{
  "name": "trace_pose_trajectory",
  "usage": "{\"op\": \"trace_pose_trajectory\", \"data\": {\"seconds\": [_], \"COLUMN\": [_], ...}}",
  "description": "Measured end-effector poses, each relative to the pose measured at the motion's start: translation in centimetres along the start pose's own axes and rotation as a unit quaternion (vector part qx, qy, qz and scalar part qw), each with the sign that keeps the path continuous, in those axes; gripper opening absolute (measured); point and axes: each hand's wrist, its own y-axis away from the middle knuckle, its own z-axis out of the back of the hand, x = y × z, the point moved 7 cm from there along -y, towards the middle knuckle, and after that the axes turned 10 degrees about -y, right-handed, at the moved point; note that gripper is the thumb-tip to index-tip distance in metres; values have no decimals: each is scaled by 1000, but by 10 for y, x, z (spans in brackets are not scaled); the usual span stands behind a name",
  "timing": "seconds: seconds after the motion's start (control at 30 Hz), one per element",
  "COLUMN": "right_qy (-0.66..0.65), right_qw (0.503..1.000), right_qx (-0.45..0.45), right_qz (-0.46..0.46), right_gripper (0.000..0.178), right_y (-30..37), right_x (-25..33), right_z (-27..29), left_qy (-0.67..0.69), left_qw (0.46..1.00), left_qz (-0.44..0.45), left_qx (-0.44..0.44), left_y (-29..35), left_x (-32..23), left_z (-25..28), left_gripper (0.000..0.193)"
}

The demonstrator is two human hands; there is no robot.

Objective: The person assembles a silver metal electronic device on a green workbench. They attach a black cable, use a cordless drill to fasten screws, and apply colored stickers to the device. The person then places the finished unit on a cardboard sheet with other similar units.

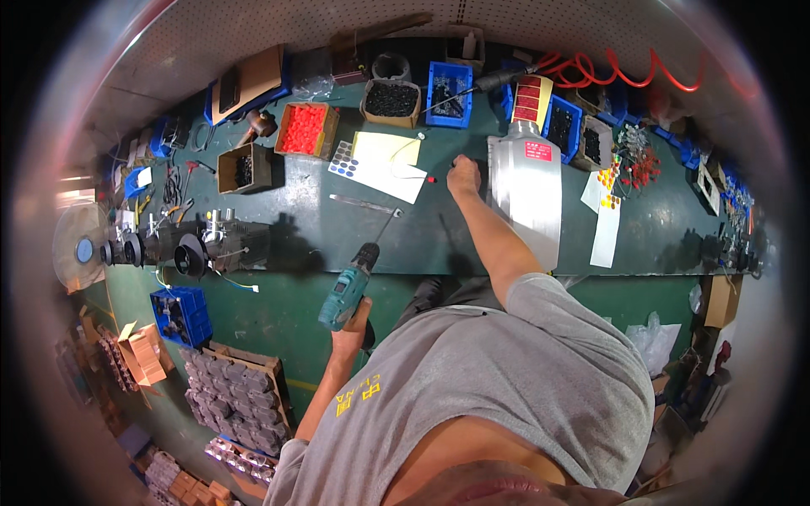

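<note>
My left hand [353, 325] is wrapped round the handle of a teal cordless drill [342, 297]. The drill's long bit [387, 226] points up over the bench's front part, its tip by an open-end wrench [365, 205]. Over the bench, my right hand [464, 176] is closed, and whatever its fingers hold is hidden. Just right of that hand lies a large silver metal housing [525, 194] with a red label. A small red piece [431, 179] sits to the hand's left, beside a white sheet [396, 181].
Along the back stand a box of red parts [305, 129], a box of black parts [391, 99] and a blue bin of screws [449, 94]. A power screwdriver [498, 80] lies near a coiled red hose [607, 72]. Black motor-like units [224, 243] stand at the left.
</note>
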Motion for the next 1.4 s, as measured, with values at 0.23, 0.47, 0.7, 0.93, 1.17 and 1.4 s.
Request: {"op": "trace_pose_trajectory", "data": {"seconds": [0.23,0.47,0.7,0.93,1.17,1.4], "right_qy": [-502,-761,-770,-585,-531,-22], "right_qw": [839,545,559,792,844,981], "right_qx": [126,209,220,119,-70,-165], "right_qz": [-166,-283,-218,-129,26,98], "right_gripper": [14,14,20,55,18,13], "right_y": [31,75,79,75,23,-123], "right_x": [10,47,44,52,-11,-156], "right_z": [-9,40,66,108,261,344], "left_qy": [0,142,122,131,129,97], "left_qw": [999,986,984,986,986,990], "left_qz": [-3,19,-32,-48,28,62], "left_qx": [46,87,124,93,102,76], "left_y": [-34,-64,-73,-73,-70,-50], "left_x": [21,0,-16,-23,-50,-112], "left_z": [2,-5,-24,-35,-62,-94], "left_gripper": [23,20,26,22,25,27]}}
